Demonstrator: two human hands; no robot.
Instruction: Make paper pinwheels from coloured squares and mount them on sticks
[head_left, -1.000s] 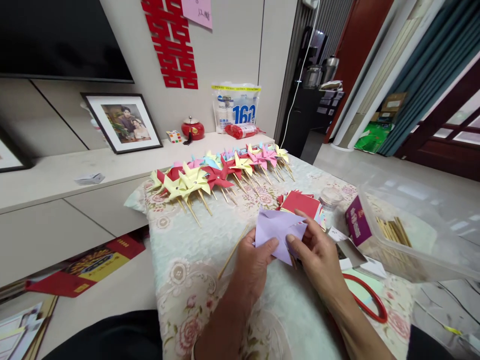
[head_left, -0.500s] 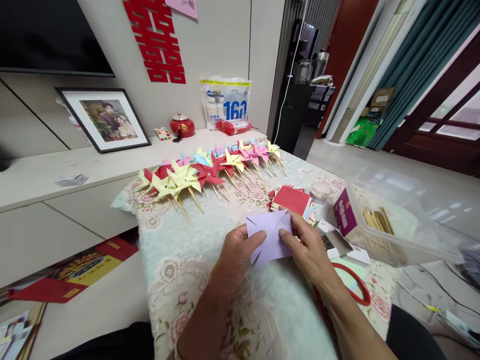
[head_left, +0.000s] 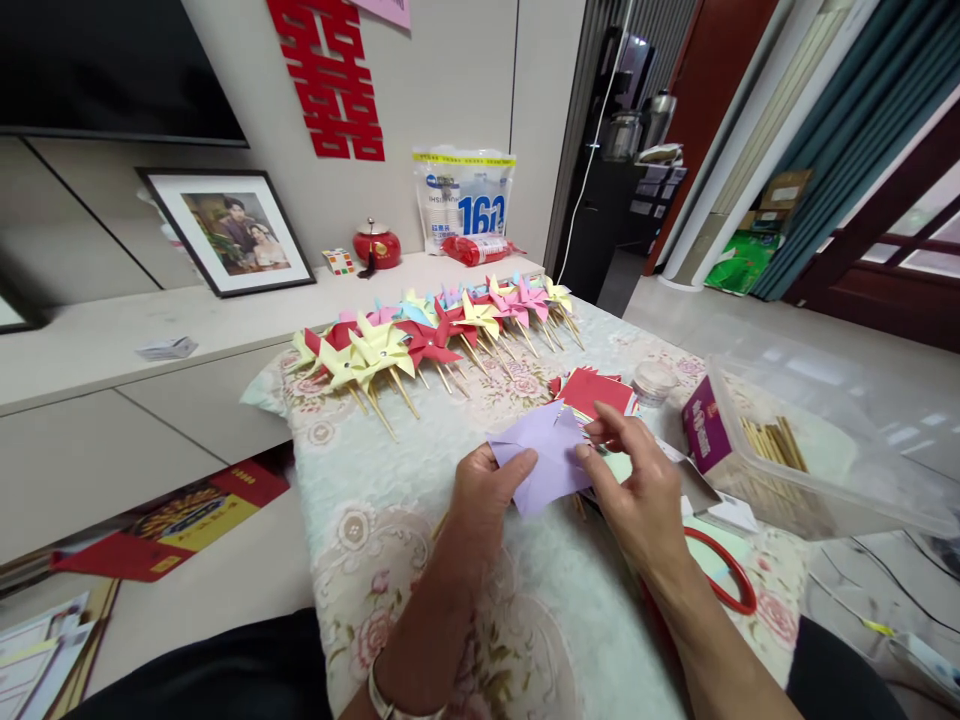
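Observation:
My left hand pinches a square of purple paper at its left side, thumb on top and fingers underneath. Slits run inward from the paper's corners. At the paper's right edge is my right hand, fingers apart and curved, with the thumb tip at the edge; whether it touches the sheet is unclear. Just behind lies a stack of coloured paper squares, red on top. Red-handled scissors rest beside my right forearm, partly hidden. An opened small white box sits past my right hand.
Finished paper pinwheels on sticks lie in rows at the table's back. A clear plastic bin holding wooden sticks stands on the right. Near it is a round clear container. The floral tablecloth covers the table.
My right hand has loosened from the paper's right side, its fingers now raised and spread. The purple paper has tilted in my left hand. The whole view has shifted slightly.

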